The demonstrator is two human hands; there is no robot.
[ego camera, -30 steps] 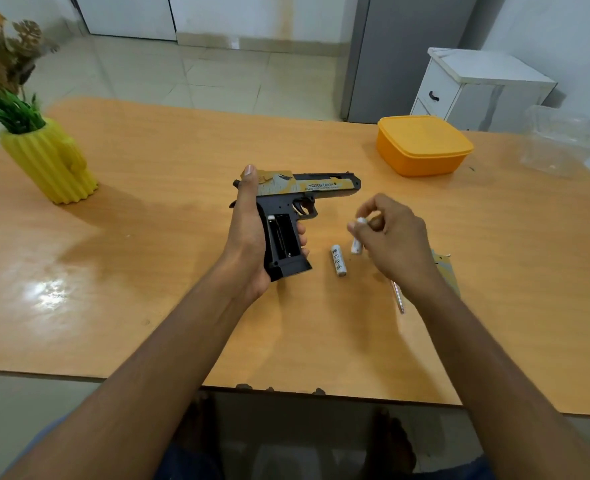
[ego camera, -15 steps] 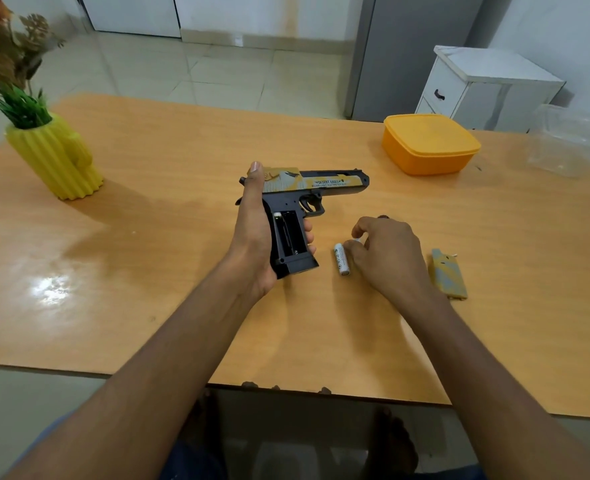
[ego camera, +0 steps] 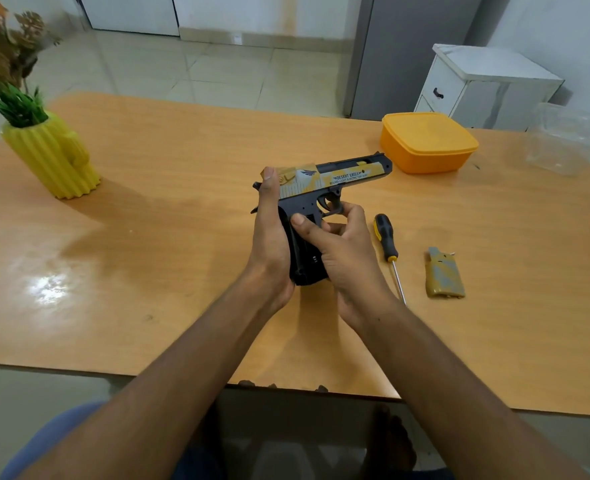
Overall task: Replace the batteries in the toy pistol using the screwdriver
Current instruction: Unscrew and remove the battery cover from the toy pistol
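The toy pistol, black with a yellow and grey slide, is held above the table with its barrel pointing right. My left hand grips its handle from the left, thumb up along the slide's rear. My right hand covers the open battery compartment in the handle, thumb pressing on it and fingers curled round the front by the trigger guard. No battery shows; the hand hides the compartment. The screwdriver, black and yellow handled, lies on the table right of my hands. The camouflage battery cover lies further right.
An orange lidded box stands at the back right of the wooden table, with a clear plastic container beyond it. A yellow cactus-shaped vase with plants stands at the left. A white cabinet is behind the table.
My right hand picked the battery off the table and moved left onto the pistol's handle. The loose battery no longer lies on the table, and the screwdriver is now uncovered.
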